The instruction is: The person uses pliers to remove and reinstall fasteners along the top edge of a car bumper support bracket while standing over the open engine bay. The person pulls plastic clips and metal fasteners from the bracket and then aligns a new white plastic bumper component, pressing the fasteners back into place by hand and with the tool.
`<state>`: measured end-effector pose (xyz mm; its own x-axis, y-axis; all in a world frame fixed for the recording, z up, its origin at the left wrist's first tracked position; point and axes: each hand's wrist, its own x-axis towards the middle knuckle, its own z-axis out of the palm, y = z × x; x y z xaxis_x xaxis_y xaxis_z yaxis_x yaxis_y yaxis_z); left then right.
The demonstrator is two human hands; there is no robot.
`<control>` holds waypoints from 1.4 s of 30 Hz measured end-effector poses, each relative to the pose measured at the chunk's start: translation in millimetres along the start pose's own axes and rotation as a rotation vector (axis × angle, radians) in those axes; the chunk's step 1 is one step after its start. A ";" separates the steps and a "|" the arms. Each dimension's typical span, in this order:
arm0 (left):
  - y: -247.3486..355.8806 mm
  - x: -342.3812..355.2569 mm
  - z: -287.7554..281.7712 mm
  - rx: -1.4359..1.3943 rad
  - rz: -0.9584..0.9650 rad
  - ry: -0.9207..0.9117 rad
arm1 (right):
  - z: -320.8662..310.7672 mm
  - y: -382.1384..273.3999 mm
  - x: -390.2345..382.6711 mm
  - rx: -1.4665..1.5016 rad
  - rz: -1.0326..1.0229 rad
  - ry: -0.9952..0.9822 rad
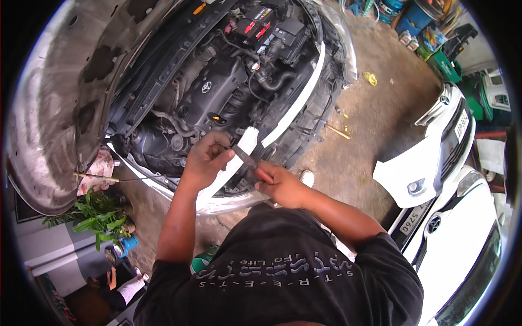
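Observation:
Both hands are close together over the front edge of an open engine bay, above a white body panel strip (296, 103). My right hand (285, 186) is wrapped round a red-handled tool (264, 175) with a grey metal head, which points up and left toward the other hand. Whether it is a pair of pliers or another tool I cannot make out. My left hand (208, 160) has its fingers pinched near the tool's tip; what they hold, if anything, is too small to name. Beyond them lie the black engine cover (209, 87) and the battery (255, 24).
The raised hood (60, 103) stands at the left. An orange-handled tool (199, 8) lies by the windscreen edge. At the right are a detached white bumper (402, 176) and a white car (462, 239). A stick (337, 131) and yellow crumpled item (370, 79) lie on the floor.

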<state>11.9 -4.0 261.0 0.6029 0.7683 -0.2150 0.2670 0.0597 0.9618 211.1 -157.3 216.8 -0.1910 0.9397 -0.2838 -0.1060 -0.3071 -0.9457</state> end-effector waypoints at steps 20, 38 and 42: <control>83.6 -27.8 21.1 -0.026 -0.156 -0.482 | -55.1 4.3 -37.9 0.213 -0.046 -0.531; 87.1 -28.9 61.3 0.366 -0.121 -0.147 | -53.0 -36.3 -69.3 -0.558 -0.174 0.097; 96.9 -28.4 63.7 0.264 -0.231 -0.157 | -49.5 -37.5 -72.8 -0.565 -0.217 0.140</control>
<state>68.6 -60.7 349.5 0.6062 0.6458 -0.4642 0.5816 0.0381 0.8126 277.3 -206.7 265.1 -0.0888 0.9944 -0.0572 0.4122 -0.0156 -0.9110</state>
